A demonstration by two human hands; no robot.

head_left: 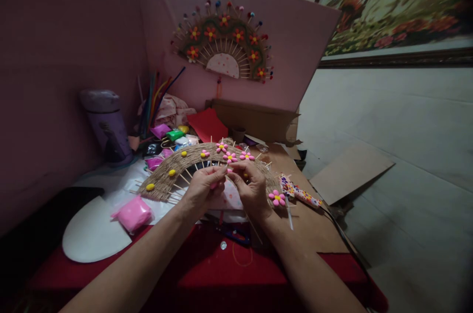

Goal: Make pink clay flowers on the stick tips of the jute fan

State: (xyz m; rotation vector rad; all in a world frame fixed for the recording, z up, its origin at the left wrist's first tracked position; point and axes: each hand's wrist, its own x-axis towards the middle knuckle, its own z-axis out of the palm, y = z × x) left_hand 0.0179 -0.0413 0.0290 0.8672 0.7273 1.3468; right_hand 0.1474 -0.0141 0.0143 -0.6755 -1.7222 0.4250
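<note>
My left hand (204, 186) and my right hand (254, 189) meet in a fingertip pinch over the middle of a twine-woven fan (158, 181). A small bit of pink clay (229, 171) shows between the fingertips; its exact shape is hard to make out. The fan has thin wooden sticks as ribs. Along its right part are pink clay flowers (247, 156) with yellow centres, one of them at the lower right end (277, 198). On the left part lie bare yellow clay dots (172, 173) and a partly petalled flower (204, 154). My hands hide part of the fan's inner edge.
A pink clay packet (133, 214) and a white rounded board (94, 234) lie at left. Blue-handled scissors (238, 236) rest in front. A patterned glue gun (301, 194) with a cord is at right. A purple tumbler (111, 130) stands behind; a finished fan (221, 47) hangs above.
</note>
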